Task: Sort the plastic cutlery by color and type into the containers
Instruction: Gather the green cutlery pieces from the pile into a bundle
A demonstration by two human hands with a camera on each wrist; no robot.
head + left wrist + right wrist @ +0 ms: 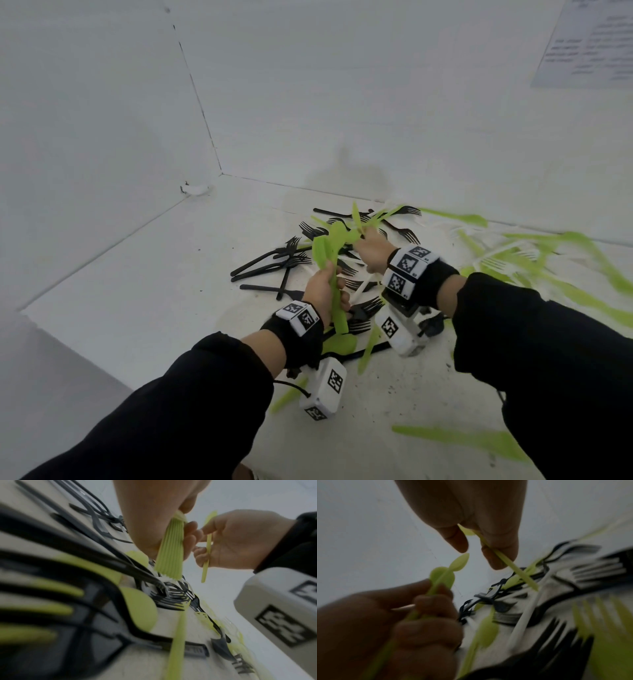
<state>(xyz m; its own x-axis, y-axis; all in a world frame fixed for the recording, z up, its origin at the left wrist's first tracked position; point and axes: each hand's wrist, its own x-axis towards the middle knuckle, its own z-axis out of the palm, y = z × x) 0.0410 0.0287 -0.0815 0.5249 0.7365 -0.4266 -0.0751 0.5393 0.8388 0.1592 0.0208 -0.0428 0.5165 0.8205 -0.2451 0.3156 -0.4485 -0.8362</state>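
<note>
My left hand grips a stacked bundle of green spoons by the handles, bowls up, above the pile. The left wrist view shows the stacked handles fanning out below my left hand. Just right of it, my right hand pinches a single green spoon between thumb and fingers. In the right wrist view its handle slants down from my right hand, close to the bundle's bowls in my left hand. No containers are in view.
Black forks lie heaped on the white table under both hands, mixed with white pieces. More green cutlery is scattered to the right, blurred. White walls close the back and left. The table's edge runs at lower left.
</note>
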